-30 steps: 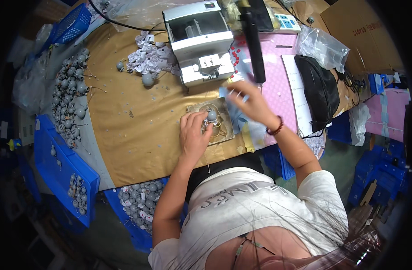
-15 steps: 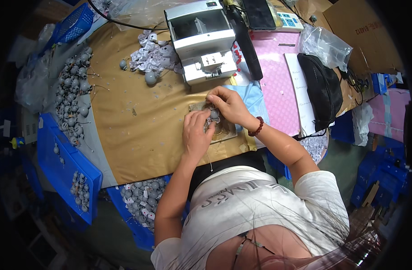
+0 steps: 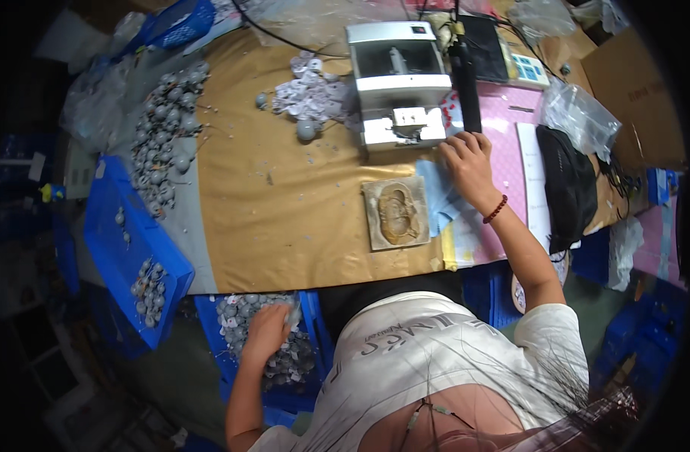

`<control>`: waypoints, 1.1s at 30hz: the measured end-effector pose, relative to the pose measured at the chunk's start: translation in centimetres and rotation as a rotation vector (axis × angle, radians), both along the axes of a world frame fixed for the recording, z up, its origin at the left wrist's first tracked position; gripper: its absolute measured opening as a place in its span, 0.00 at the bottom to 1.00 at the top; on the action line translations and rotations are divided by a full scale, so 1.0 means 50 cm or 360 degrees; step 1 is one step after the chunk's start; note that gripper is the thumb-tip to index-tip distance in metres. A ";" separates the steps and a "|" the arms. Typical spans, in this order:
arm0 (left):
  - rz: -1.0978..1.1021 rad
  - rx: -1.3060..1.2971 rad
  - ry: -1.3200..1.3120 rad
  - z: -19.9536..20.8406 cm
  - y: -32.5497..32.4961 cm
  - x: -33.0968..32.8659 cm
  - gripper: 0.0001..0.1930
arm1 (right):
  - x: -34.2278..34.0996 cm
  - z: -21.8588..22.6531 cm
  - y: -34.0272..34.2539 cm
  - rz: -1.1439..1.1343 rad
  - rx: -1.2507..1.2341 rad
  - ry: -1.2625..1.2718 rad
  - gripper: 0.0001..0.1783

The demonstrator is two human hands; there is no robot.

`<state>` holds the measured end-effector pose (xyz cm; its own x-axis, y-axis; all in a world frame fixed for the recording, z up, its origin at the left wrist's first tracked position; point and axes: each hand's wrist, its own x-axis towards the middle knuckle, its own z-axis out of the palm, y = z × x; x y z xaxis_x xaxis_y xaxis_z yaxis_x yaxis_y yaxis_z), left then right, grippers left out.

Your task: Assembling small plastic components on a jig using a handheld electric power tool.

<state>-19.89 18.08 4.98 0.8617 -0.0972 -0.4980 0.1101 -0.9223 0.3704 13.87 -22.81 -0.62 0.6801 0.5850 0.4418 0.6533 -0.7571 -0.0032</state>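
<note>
My left hand [image 3: 267, 333] is over a blue bin [image 3: 208, 320] full of grey balls [image 3: 243, 310] with white bits among them. Its fingers are curled, and a blurred grey ball [image 3: 293, 315] shows at their tips. My right hand [image 3: 469, 167] reaches to the front right corner of a silver-white machine [image 3: 405, 87]. Its fingers are bent and a little apart, close to small red pieces [image 3: 449, 111] beside the machine; nothing shows in them. Between the hands, on the brown table cover, lies a square block [image 3: 397, 213] with a hollow shape in its middle.
A pile of white pieces [image 3: 315, 96] lies left of the machine, a larger grey ball [image 3: 307, 130] by it. Many corded grey balls [image 3: 168, 113] line the table's left side. A blue tray [image 3: 107, 233] leans below them. A black pouch [image 3: 563, 188] is at right.
My left hand has gone from the block down to the bin, and my right hand has moved to the machine's corner. The grey ball has left the block. The whole view has shifted.
</note>
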 end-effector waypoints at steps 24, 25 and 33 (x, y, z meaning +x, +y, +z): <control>0.0354 -0.0324 -0.1388 -0.015 -0.019 0.642 0.12 | 0.025 0.003 0.016 0.0070 -0.0064 0.0153 0.03; 0.0336 -0.0383 -0.1381 -0.004 -0.029 0.591 0.11 | 0.023 0.005 0.017 0.0090 -0.0063 0.0174 0.03; 0.0200 -0.0083 -0.1070 -0.108 -0.062 0.290 0.11 | -0.006 0.059 0.018 0.0250 0.0558 0.0589 0.14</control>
<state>-5.40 14.98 -0.44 0.9884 0.0143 0.1515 -0.0543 -0.8968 0.4391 13.58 -21.91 2.35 0.7435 0.5529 0.3762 0.6661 -0.5622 -0.4901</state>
